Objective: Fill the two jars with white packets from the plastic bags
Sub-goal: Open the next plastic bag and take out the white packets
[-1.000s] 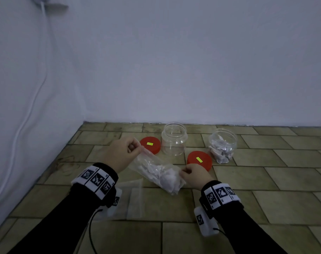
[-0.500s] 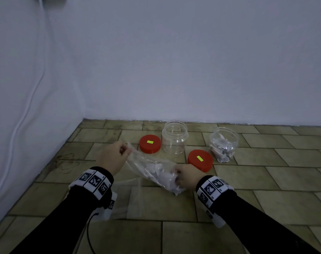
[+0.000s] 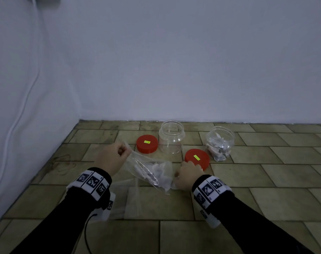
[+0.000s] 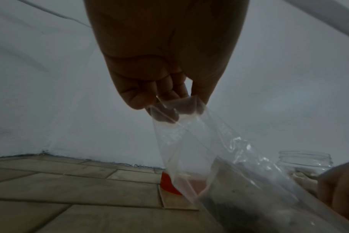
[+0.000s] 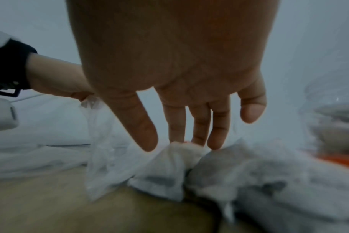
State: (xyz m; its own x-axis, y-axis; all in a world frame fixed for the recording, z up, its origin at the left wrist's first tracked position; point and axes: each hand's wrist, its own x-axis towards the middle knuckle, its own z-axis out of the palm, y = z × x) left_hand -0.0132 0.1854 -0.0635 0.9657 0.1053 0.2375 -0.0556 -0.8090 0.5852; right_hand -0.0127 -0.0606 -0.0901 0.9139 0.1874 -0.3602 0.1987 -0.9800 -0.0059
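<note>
Hands hold clear bag of white packets.

Since one second ago the right hand has let go the plastic bag bottom and now touches it with straight fingers, while the left hand lifted its end.

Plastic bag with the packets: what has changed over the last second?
The right hand let go of the bag's lower end; its fingers now lie straight on the packets. The plastic bag sagged toward the floor. The left hand still pinches its top corner. Jars and lids unmoved.
</note>
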